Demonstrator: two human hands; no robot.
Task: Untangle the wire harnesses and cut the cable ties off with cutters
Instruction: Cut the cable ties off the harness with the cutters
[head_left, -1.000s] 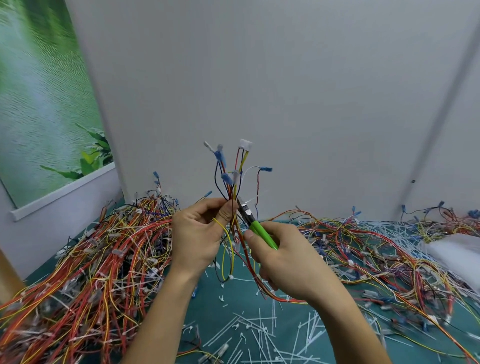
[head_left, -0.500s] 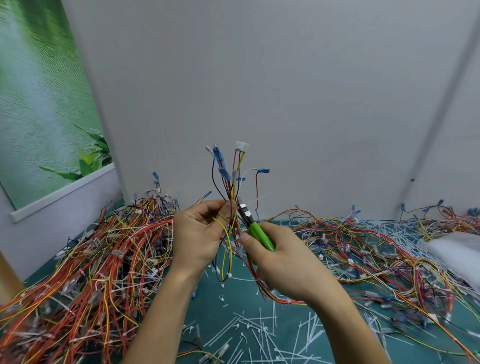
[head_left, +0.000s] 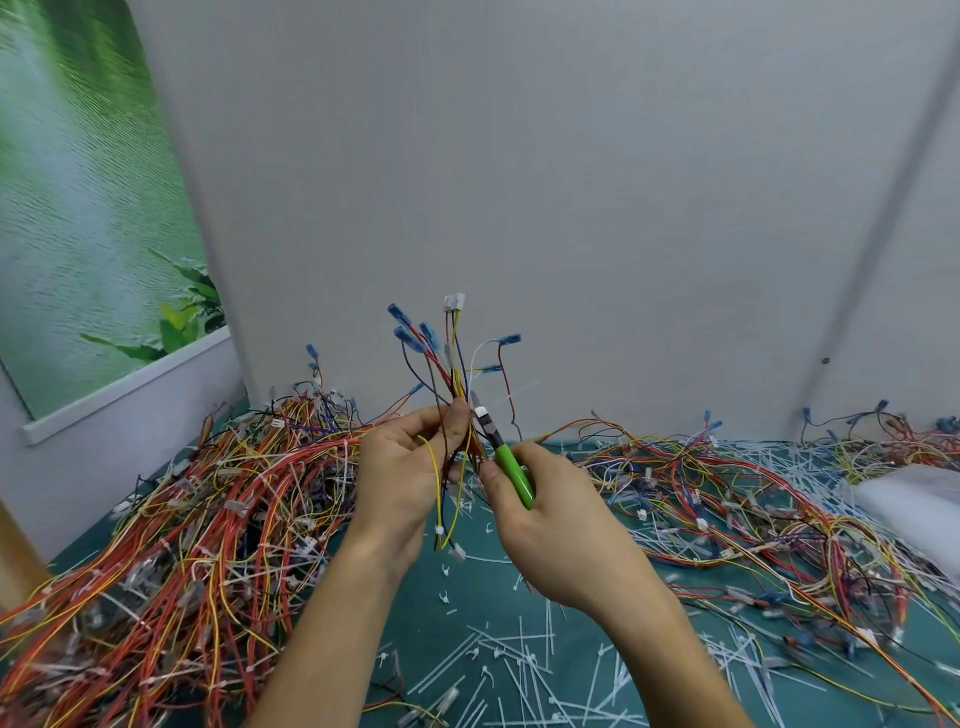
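Fingers (head_left: 457, 423) of the left hand (head_left: 400, 467) pinch an upright wire harness (head_left: 453, 364) above the tabletop (head_left: 467, 603). The right hand (head_left: 550, 519) grips green-handled cutters (head_left: 511, 467), their tip at the bundle beside the left thumb. Tangled harnesses (head_left: 208, 519) and cut cable ties (head_left: 519, 660) lie around.

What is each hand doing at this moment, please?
Left hand: closed, pinching the wire harness upright.
Right hand: closed on the green-handled cutters, tip at the wires.

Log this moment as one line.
left hand: pinches wire harness | right hand: grips green cutters, tip at harness | cut ties litter mat
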